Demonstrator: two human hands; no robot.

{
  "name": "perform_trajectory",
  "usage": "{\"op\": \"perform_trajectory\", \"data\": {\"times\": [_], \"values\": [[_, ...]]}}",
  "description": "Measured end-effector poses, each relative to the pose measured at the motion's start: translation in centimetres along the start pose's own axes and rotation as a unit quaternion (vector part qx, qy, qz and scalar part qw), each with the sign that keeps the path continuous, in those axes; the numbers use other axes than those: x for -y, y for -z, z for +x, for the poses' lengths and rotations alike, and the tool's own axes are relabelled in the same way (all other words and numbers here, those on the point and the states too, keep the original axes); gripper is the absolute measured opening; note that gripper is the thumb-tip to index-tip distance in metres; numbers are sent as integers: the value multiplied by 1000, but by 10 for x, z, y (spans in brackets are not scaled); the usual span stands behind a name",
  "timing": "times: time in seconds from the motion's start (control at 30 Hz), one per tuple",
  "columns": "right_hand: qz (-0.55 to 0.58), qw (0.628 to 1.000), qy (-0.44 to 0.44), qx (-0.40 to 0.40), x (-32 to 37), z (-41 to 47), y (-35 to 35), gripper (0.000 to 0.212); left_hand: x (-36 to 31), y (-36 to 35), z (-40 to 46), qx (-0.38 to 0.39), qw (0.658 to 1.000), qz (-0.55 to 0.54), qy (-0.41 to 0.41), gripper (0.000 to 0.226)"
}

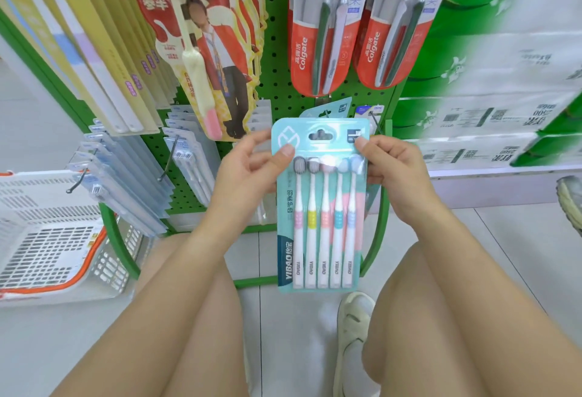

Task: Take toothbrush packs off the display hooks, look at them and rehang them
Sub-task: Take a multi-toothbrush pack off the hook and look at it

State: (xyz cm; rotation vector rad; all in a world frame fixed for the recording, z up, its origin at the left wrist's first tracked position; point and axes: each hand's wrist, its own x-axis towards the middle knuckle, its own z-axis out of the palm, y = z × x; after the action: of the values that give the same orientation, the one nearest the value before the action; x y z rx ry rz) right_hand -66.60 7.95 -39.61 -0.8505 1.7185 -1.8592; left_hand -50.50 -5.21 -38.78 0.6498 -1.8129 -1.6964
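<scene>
The five-brush toothbrush pack is off its hook and held upright in front of the lower part of the green pegboard, face toward the camera, so the step in hand looks like the inspection, with rehanging to follow. To do this well, the pack should stay pinched by its side edges near the top, as it is now, so the printed card and the brush heads stay uncovered and the hang hole at the top centre stays free. For the return, that hole needs lining up with the bare hook showing just behind the pack's upper right corner; that seems to be its home, though blur there makes this uncertain.

The left hand comes in from the lower left, thumb laid across the front of the pack's left edge beside the grey brush heads, the other fingers curled behind the card. The right hand mirrors it on the right edge, thumb tip on the upper right corner, fingers wrapped round the back. Both forearms rise from the knees, the person apparently crouched low on the tiled floor.
</scene>
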Motion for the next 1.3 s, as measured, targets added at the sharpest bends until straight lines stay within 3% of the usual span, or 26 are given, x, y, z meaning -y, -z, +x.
{"op": "perform_trajectory", "data": {"times": [0.1, 0.2, 0.27, 0.4, 0.6, 0.73, 0.83, 0.93, 1.07, 1.13, 1.2, 1.3], "values": [[6, 1000, 6, -27, 3, 0, 0, 31, 11, -3, -4, -39, 976, 152, -150, 59], [5, 999, 7, -36, 7, -2, -2, 27, 21, -8, 0, -34, 900, 305, -309, 48], [-4, 1000, 2, -27, 6, -3, -4, 25, 26, -11, 2, -14, 865, 351, -358, 46], [-22, 1000, 1, 9, 7, -6, -8, 25, 30, -13, 1, 8, 845, 372, -384, 47], [-5, 999, -21, 31, 5, -3, -8, 34, 26, -14, -1, -8, 858, 358, -368, 38], [0, 998, -32, 58, 3, -2, -6, 27, 27, -12, -2, -17, 861, 360, -359, 36], [-7, 999, -27, 47, 2, -2, -4, 41, 28, -12, -1, 1, 860, 364, -358, 42], [13, 999, -39, -17, 5, 2, 1, 28, 25, -14, -2, 21, 886, 342, -313, 64], [93, 985, -49, -137, 11, 8, 17, 33, 10, -8, -5, 79, 983, 159, -54, 81], [121, 976, -54, -170, 9, 10, 27, 25, 6, -2, -1, 159, 981, 96, 53, 62], [135, 972, -62, -182, 8, 11, 34, 17, 4, -3, -3, 214, 970, 65, 95, 34], [125, 971, -70, -189, 5, 11, 36, 16, 4, -3, -6, 244, 962, 21, 118, 32]]}}
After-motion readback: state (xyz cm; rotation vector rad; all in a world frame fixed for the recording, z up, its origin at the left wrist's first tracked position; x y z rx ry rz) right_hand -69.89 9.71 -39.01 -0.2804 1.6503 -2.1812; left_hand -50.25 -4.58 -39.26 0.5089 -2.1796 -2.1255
